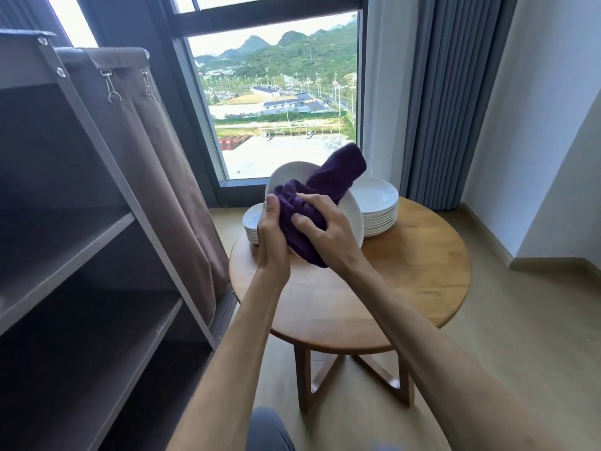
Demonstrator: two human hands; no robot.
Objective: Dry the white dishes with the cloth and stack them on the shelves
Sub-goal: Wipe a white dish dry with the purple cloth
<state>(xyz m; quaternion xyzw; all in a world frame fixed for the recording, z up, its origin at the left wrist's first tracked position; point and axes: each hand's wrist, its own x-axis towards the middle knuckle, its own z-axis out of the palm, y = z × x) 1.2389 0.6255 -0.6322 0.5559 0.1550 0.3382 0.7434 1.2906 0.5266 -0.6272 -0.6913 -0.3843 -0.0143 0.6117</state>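
A white plate [292,172] is held tilted on edge above the round wooden table [406,271]. My left hand [271,229] grips its left rim. My right hand [320,227] grips a bunched purple cloth [338,170] against the plate's face; one end of the cloth sticks up past the rim. On the table behind stand a stack of white plates [379,206] at the right and a lower stack of smaller white dishes [252,227] at the left, partly hidden by my left hand.
A grey fabric-sided shelf unit [81,249] with bare shelves stands at the left, its curtain [169,177] drawn aside. A tall window is behind the table, blue-grey drapes [455,102] at the right. Wood floor lies to the right of the table.
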